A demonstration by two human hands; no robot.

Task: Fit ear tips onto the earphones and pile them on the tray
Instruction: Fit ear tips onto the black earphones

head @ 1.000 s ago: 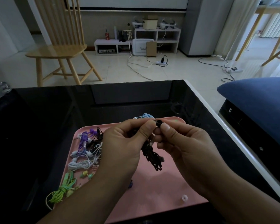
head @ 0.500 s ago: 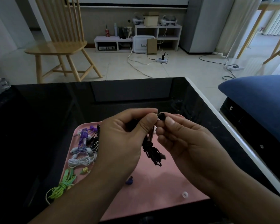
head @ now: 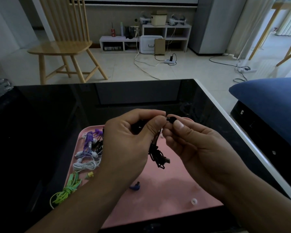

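the left hand (head: 128, 142) and right hand (head: 191, 145) meet fingertip to fingertip above the pink tray (head: 168, 187), both pinching the black earphones (head: 171, 119), whose bundled cord (head: 158, 157) dangles between them. the hands hide the tray's middle. at 9 o'clock lie purple earphones (head: 89, 140) and white earphones (head: 85, 165); at 7 o'clock green earphones (head: 65, 192) spill onto the black desk (head: 40, 123). a blue earbud (head: 135, 186) and a white ear tip (head: 194, 201) sit toward 6 and 5 o'clock.
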